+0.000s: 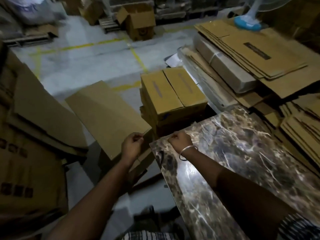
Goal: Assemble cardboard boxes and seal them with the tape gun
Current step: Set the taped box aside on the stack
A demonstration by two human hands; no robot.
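Observation:
A plain brown cardboard box [107, 115] lies tilted on the pile at centre left. My left hand [132, 144] is at its near corner with thumb and fingers curled together; the dim, blurred frame does not show whether they pinch the cardboard edge. My right hand [180, 140], with a metal bangle on the wrist, is curled into a loose fist over the far-left corner of the marble-patterned table [242, 153], and nothing shows in it. A closed box [173, 90] tops a stack just beyond both hands. No tape gun is in view.
Flattened cartons [256, 54] are piled high at the right, behind and beside the table. More cardboard sheets and printed boxes [29, 161] crowd the left. Grey floor with yellow lines [86, 58] lies ahead, an open box [138, 23] at the far end. A fan base [247, 23] stands top right.

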